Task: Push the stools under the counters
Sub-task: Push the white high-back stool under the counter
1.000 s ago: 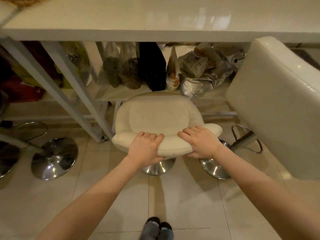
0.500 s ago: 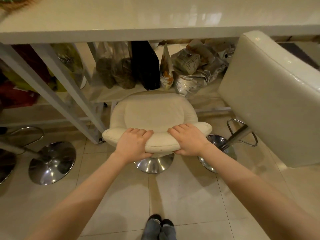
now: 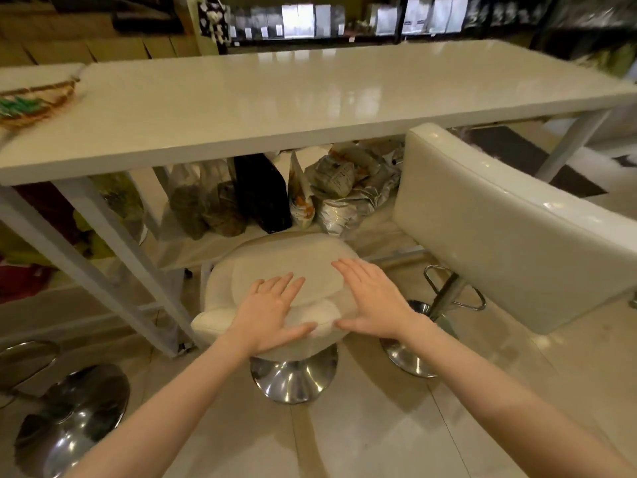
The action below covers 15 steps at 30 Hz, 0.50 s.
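Note:
A low cream stool (image 3: 286, 270) on a chrome base (image 3: 293, 377) stands in front of the white counter (image 3: 275, 108), its seat partly below the counter's near edge. My left hand (image 3: 272, 315) and my right hand (image 3: 374, 301) hover flat over the stool's backrest, fingers spread and gripping nothing. A taller white stool (image 3: 510, 229) with a chrome post (image 3: 444, 298) stands to the right, its back turned toward me.
Bags and packets (image 3: 275, 194) fill a low shelf under the counter behind the stool. A slanted white counter leg (image 3: 113, 257) stands at left. Another chrome stool base (image 3: 72, 422) sits on the floor at lower left. A woven basket (image 3: 34, 105) rests on the counter's left end.
Both hands have let go of the stool's backrest and opened flat above it. The view has tilted up, showing the counter top and shelves behind.

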{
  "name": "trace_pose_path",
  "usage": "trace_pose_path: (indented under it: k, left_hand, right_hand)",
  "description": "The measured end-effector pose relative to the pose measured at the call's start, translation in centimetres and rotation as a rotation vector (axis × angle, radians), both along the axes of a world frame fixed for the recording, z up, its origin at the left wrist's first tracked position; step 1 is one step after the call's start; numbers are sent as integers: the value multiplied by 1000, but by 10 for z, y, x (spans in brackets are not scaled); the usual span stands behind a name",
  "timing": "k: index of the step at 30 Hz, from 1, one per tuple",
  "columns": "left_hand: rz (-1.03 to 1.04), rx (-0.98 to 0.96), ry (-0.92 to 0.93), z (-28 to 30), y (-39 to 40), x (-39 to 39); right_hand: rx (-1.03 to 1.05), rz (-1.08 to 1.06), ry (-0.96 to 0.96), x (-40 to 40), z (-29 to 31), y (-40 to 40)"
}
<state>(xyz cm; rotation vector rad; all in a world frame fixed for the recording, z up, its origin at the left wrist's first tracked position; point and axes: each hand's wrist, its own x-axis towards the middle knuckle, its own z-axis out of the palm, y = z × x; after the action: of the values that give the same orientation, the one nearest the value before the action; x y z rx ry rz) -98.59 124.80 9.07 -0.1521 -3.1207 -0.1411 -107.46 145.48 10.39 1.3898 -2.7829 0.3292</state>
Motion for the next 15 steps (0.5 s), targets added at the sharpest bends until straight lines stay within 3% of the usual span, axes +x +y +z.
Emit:
trace_pose_path:
  k: [4, 9, 15]
  left_hand:
    - [-139, 65, 191, 47, 41, -56]
    - [-283, 165, 337, 109, 117, -119]
    - [-401, 202, 409, 133, 185, -186]
  right_hand:
    - [-177, -276, 199, -20, 45, 44]
    - [-188, -524, 460, -51, 97, 108]
    - [-68, -707, 418, -88, 115, 166]
